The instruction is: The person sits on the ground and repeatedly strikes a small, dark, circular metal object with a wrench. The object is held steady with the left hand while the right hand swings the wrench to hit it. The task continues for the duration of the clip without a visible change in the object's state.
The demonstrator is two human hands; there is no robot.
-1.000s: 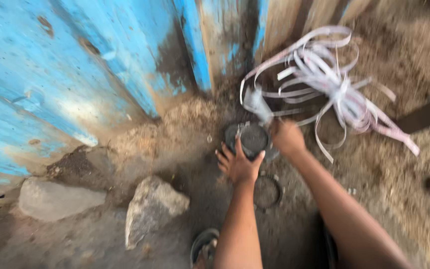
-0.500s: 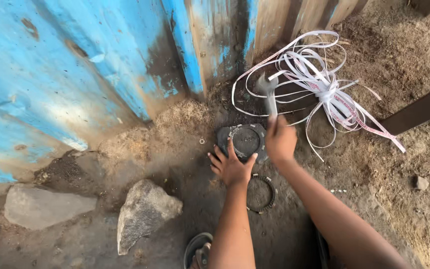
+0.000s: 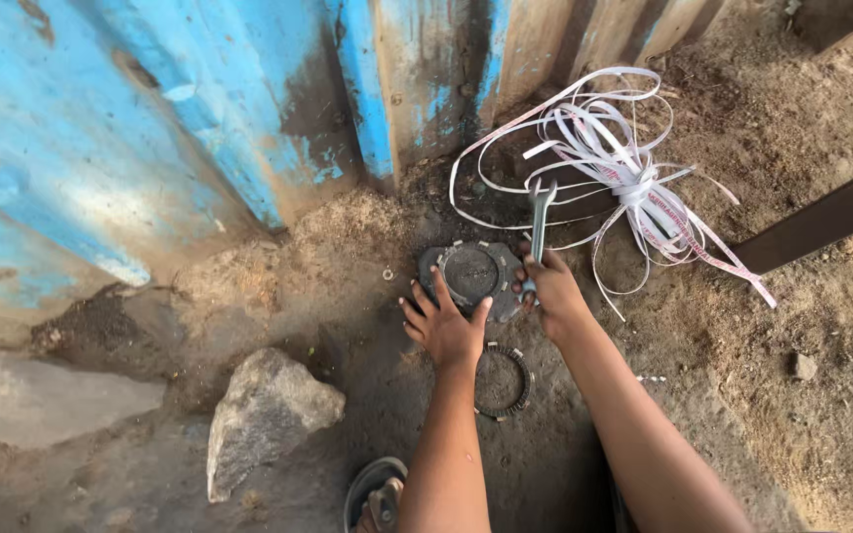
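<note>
Upper left: blue painted wall (image 3: 101, 128), flaking, rust-brown at base. Lower left: flat stone (image 3: 51, 395), then a pointed rock (image 3: 264, 415) on dirt ground (image 3: 821, 415). Centre: left hand (image 3: 443, 324) spread open, fingers pressing near edge of round dark metal disc (image 3: 473, 276), gripping nothing. Toothed ring (image 3: 503, 383) flat on ground just below disc, between forearms. Right hand (image 3: 553, 294) closed around spanner (image 3: 539, 222), shaft upright, at disc's right edge. Upper right: tangle of white strapping (image 3: 634, 178); dark bar (image 3: 821, 222) slanting at right edge
</note>
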